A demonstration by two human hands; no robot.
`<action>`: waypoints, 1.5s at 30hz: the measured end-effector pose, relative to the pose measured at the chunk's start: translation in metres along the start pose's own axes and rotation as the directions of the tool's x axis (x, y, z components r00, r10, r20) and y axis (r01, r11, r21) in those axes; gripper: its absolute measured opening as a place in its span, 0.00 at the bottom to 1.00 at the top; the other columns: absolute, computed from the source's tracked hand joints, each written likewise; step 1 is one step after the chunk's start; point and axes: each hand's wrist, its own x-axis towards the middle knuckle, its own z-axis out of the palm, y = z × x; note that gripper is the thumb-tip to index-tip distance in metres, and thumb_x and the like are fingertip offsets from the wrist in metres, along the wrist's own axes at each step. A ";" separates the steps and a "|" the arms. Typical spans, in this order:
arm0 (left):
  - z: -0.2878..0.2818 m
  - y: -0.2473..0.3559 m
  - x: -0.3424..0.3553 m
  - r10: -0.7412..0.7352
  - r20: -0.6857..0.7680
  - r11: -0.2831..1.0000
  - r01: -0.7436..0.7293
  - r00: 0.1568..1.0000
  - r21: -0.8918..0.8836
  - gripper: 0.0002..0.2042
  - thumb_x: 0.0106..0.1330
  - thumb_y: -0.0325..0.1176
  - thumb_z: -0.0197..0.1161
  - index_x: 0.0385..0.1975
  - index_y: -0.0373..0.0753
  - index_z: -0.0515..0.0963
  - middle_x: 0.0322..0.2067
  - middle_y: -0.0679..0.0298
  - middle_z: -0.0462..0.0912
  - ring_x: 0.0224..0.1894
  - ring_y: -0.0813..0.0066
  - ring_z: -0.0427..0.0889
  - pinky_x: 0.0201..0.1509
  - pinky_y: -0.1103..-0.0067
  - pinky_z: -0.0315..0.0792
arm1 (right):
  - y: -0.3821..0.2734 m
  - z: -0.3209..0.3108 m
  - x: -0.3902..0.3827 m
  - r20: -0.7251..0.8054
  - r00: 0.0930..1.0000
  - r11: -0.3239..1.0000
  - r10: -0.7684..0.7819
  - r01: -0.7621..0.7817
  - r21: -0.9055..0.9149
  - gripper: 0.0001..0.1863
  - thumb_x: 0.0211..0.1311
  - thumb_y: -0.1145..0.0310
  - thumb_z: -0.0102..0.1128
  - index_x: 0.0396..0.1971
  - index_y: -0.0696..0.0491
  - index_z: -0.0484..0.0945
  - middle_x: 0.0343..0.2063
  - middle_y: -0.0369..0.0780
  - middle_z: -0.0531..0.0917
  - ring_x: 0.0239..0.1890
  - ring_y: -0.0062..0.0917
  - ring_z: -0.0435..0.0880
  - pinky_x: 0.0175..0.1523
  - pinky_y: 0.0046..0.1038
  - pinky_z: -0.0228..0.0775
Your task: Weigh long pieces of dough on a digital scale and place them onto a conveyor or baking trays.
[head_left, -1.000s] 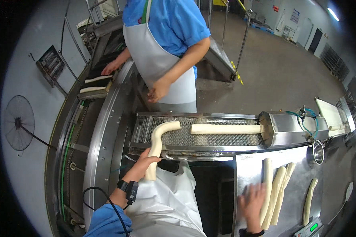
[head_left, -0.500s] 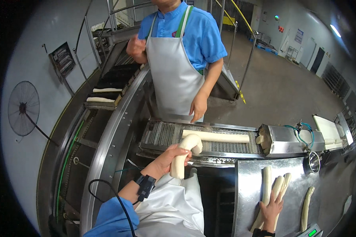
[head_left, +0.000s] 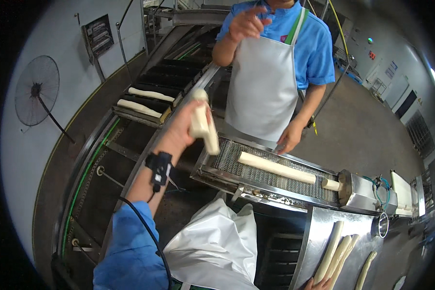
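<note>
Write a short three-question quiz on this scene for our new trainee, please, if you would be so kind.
1. Multiple choice: what is the left hand holding?
A) a metal bowl
B) a bent dough roll
C) a cloth

2. True or false: the right hand is on the mesh conveyor.

3. How many dough strips show in the black trays?

Key:
1. B
2. False; it is at the dough rolls on the metal table.
3. Two

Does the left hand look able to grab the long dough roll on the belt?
Probably not now: the left hand holds bent dough, though nothing seems to cover the long dough roll.
</note>
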 end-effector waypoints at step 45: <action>-0.239 -0.117 -0.181 -0.389 -0.094 0.906 0.362 0.916 -0.220 0.27 0.70 0.40 0.56 0.66 0.41 0.61 0.59 0.53 0.72 0.59 0.60 0.74 0.61 0.64 0.70 | -0.493 -0.211 0.139 -0.096 0.453 -0.339 -0.886 -0.494 0.801 0.28 0.63 0.78 0.52 0.63 0.66 0.60 0.49 0.49 0.78 0.50 0.33 0.80 0.52 0.30 0.77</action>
